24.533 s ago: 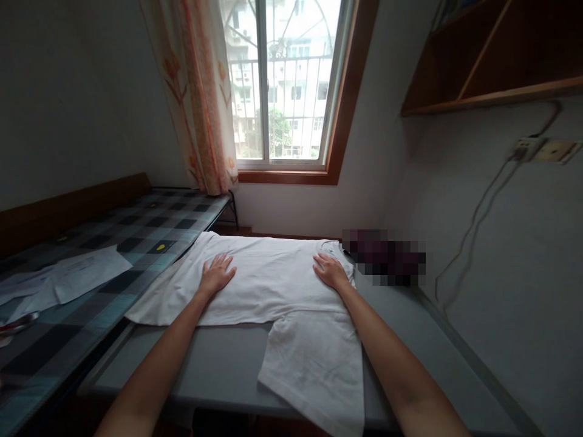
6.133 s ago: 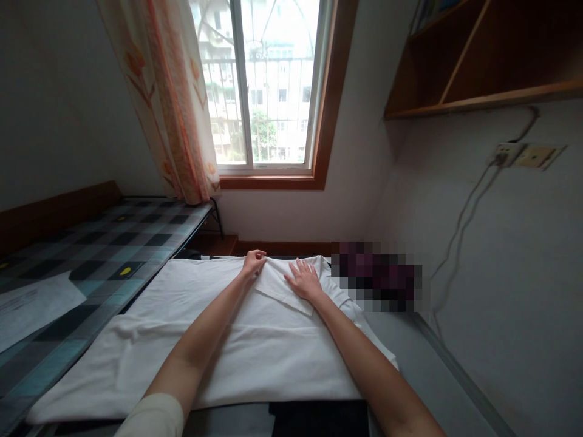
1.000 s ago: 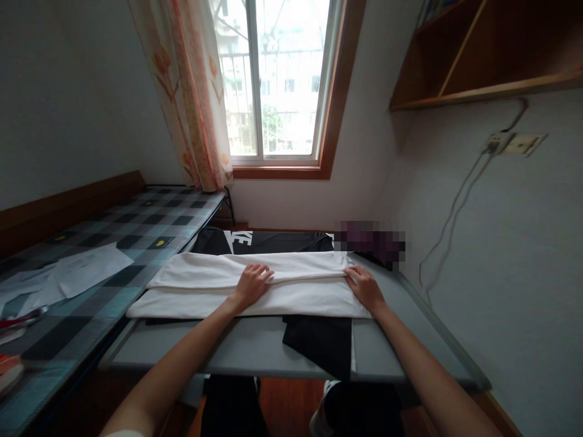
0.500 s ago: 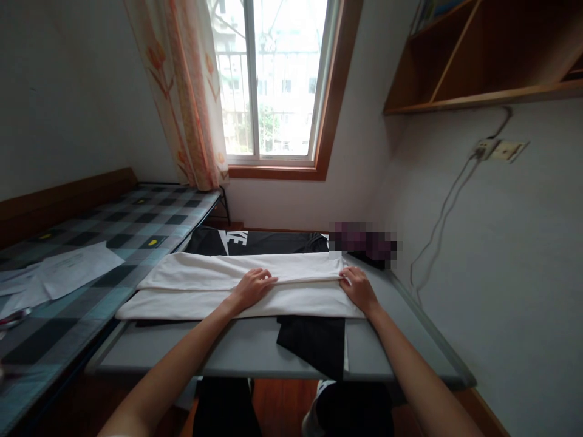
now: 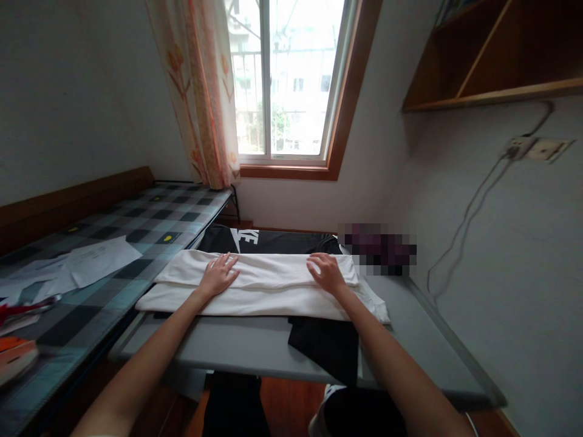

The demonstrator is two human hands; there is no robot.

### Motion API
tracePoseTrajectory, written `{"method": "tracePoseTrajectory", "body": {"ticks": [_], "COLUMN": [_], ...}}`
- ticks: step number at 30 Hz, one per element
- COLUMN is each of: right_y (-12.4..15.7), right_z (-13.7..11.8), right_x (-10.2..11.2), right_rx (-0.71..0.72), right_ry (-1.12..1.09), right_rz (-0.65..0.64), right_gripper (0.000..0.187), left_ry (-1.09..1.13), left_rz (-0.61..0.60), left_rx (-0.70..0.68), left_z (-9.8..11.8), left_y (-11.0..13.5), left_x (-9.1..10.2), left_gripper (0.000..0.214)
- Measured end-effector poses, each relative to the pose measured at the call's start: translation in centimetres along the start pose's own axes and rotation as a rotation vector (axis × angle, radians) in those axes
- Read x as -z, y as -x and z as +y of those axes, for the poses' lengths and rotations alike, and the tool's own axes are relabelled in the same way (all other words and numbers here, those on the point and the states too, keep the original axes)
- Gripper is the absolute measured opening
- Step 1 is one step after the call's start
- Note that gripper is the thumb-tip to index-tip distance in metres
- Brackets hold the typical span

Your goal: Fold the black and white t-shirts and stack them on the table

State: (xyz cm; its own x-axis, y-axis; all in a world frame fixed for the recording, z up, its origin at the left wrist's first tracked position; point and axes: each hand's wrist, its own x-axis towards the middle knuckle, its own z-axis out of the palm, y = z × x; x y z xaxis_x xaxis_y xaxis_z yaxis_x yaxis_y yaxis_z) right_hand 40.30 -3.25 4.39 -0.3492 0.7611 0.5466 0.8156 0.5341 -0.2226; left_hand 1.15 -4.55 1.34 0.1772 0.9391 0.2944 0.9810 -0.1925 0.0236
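A white shirt (image 5: 268, 290) lies folded into a long band across the grey table (image 5: 255, 349). My left hand (image 5: 219, 274) rests flat on its left part, fingers spread. My right hand (image 5: 326, 272) lies flat on its right part, fingers also stretched out. Neither hand holds anything. Under the white shirt lies a black garment (image 5: 277, 241) with white lettering; one black part (image 5: 328, 349) hangs over the table's near edge.
A bed with a checked cover (image 5: 113, 243) stands at the left, with papers (image 5: 91, 261) on it. A curtained window (image 5: 282, 79) is ahead. A wooden shelf (image 5: 492, 60) and a wall socket with cable (image 5: 528, 149) are at the right. A blurred dark object (image 5: 378, 247) sits at the table's far right.
Both hands have let go of the folded edge and moved up onto the white shirt's upper layer, now lying flat with fingers spread. The right hand has shifted left.
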Motion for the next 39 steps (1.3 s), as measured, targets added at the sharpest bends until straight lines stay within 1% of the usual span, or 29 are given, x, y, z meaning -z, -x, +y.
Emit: {"method": "tracePoseTrajectory", "body": {"ticks": [3, 5, 7, 11, 13, 15, 17, 20, 22, 24, 26, 28, 29, 32, 34, 36, 39], "right_y": [-2.6, -3.8, -4.8, -6.4, -6.8, -6.9, -6.7, -6.4, -6.2, -6.0, -5.4, -4.6, -4.0, -2.1, -0.9, 0.0, 0.6], "right_z": [-3.3, -4.4, -4.7, -4.4, -4.2, -4.0, -3.8, -3.4, -3.2, -2.8, -2.1, -1.0, -0.2, 2.7, 4.6, 5.9, 6.7], "right_x": [-3.4, -5.2, -6.4, -7.4, -7.7, -8.1, -8.5, -8.8, -8.8, -8.5, -7.8, -6.8, -6.3, -4.6, -3.7, -3.1, -2.6], "right_rx": [0.009, -0.032, -0.1, -0.244, -0.32, -0.394, -0.427, -0.404, -0.37, -0.308, -0.235, -0.184, -0.175, -0.222, -0.299, -0.367, -0.401], "right_ry": [-0.001, 0.021, 0.035, 0.039, 0.044, 0.058, 0.065, 0.058, 0.061, 0.063, 0.066, 0.087, 0.107, 0.176, 0.215, 0.242, 0.261], "right_rz": [-0.132, -0.194, -0.228, -0.262, -0.24, -0.184, -0.136, -0.141, -0.16, -0.17, -0.179, -0.194, -0.205, -0.269, -0.309, -0.325, -0.321], "right_gripper": [0.041, 0.042, 0.04, 0.029, 0.025, 0.024, 0.026, 0.028, 0.029, 0.03, 0.032, 0.037, 0.04, 0.048, 0.053, 0.056, 0.057], "left_ry": [0.005, 0.008, 0.01, 0.03, 0.032, 0.018, -0.001, -0.005, 0.007, 0.003, -0.031, -0.085, -0.111, -0.133, -0.098, -0.065, -0.072], "left_rz": [-0.024, -0.022, -0.016, 0.016, 0.047, 0.079, 0.096, 0.095, 0.08, 0.062, 0.034, -0.019, -0.057, -0.137, -0.154, -0.119, -0.02], "left_rx": [0.013, 0.011, 0.007, 0.01, 0.044, 0.117, 0.199, 0.268, 0.287, 0.31, 0.344, 0.363, 0.348, 0.257, 0.227, 0.237, 0.256], "left_z": [0.3, 0.5, 0.6, 0.6, 0.7, 0.7, 0.8, 0.9, 0.6, -0.3, -2.1, -4.5, -5.8, -9.2, -10.6, -11.0, -10.6], "left_y": [0.2, 0.2, 0.3, 0.4, 0.5, 0.7, 0.9, 1.0, 0.8, 0.3, -0.5, -1.5, -2.0, -3.2, -3.7, -3.9, -3.7], "left_x": [-0.4, -0.3, -0.1, 0.2, 0.2, 0.2, 0.2, 0.3, 0.5, 0.7, 1.1, 1.6, 1.8, 2.9, 3.6, 4.0, 3.7], "left_gripper": [0.054, 0.053, 0.052, 0.048, 0.047, 0.048, 0.05, 0.052, 0.052, 0.051, 0.05, 0.046, 0.042, 0.029, 0.024, 0.022, 0.025]}}
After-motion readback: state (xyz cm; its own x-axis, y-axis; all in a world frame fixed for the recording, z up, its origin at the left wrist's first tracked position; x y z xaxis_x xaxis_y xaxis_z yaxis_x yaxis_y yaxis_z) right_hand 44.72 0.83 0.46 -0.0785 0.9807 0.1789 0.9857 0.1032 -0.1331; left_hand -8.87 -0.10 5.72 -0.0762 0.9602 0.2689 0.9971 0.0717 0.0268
